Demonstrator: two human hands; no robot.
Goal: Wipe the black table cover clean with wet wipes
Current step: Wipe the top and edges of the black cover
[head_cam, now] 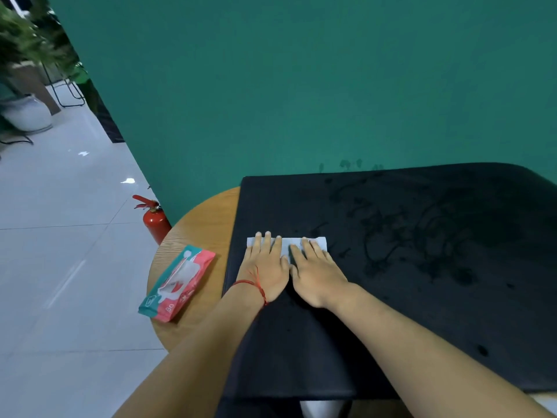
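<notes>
Both hands are pressing flat, fingers straight and gripping nothing: the left hand and right hand are lying side by side, touching, on a white wet wipe spread under their fingertips. The wipe is lying on the black table cover. Dark wet streaks are showing right of the hands. Left of them, a wipes pack is resting on the bare wooden table. A red string is circling the left wrist.

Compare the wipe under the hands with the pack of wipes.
The wipe is plain white and flat; the pack is teal and red, bulkier. The wipe lies on the black cover, pressed by the left hand and right hand; the pack sits untouched on the wooden table.
</notes>
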